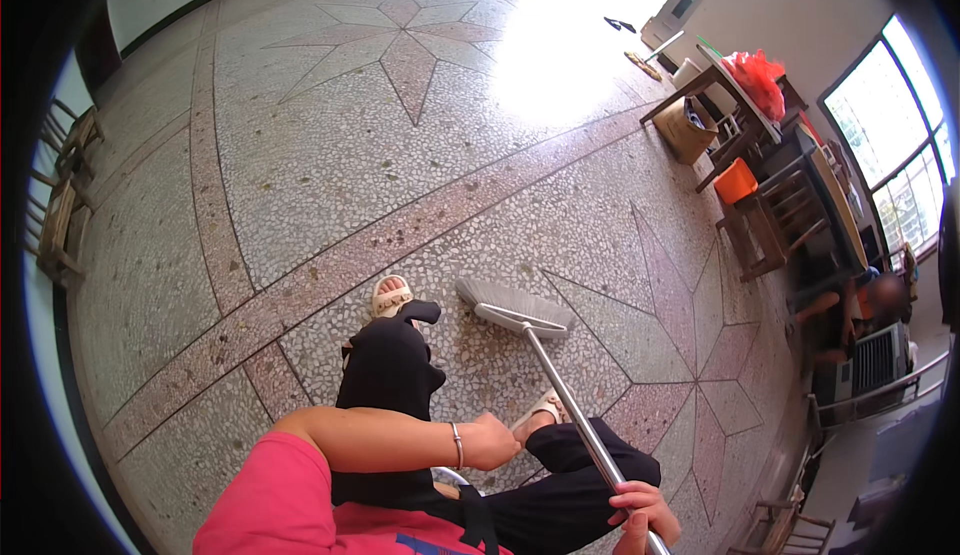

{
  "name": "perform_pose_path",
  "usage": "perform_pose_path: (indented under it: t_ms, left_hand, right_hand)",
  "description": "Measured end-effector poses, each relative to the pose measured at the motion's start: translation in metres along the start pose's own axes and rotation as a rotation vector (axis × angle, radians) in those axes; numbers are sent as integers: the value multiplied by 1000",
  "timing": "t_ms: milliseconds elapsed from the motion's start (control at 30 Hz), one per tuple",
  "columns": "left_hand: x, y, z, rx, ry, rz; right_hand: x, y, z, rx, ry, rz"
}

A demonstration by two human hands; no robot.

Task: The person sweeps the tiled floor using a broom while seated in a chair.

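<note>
A broom with grey bristles and a metal pole rests on the speckled terrazzo floor. Around the upper part of the pole, at the bottom right, my right hand is closed. My left hand, with a bracelet on its wrist, is curled into a fist in front of my body, left of the pole; no object shows in it. My sandalled feet stand either side of the space below the broom head, one to its left and one below it. Small dark bits are scattered on the floor.
A wooden table with a red plastic bag, a cardboard box, an orange container and a wooden chair line the right side. A mop lies beyond. Another person sits at right. More chairs stand left.
</note>
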State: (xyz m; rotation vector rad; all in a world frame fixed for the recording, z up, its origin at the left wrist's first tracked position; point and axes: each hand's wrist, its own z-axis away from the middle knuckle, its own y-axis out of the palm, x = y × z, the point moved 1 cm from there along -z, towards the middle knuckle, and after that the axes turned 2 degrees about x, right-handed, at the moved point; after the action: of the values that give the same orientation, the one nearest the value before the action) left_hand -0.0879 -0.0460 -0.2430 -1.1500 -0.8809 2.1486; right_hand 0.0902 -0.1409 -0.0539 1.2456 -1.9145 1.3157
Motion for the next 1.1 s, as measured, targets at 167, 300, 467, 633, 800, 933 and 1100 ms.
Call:
perform_pose_path:
  t_ms: [167, 300, 467, 633, 800, 933, 1100]
  left_hand:
    - [6, 8, -3, 59, -23, 13]
    - [25, -7, 2, -22, -114, 43]
    - [20, -58, 41, -723, -37, 317]
    - [-23, -87, 109, -1362, -61, 418]
    - [-58, -90, 171, -1873, 382, 887]
    - [-95, -86, 225, -1786, 481, 899]
    - [-86, -104, 208, -1671, 556, 892]
  right_hand:
    - [-34, 35, -1, -288, 8, -151]
    - [-103, 52, -39, -165, 185, -117]
    - [-167, 107, -129, -375, -35, -132]
    - [-123, 178, -153, -66, -84, 221]
    - [-61, 201, -128, 395, -332, 346]
    - [-38, 185, -117, 617, -478, 88]
    - [-56, 174, -125, 712, -387, 76]
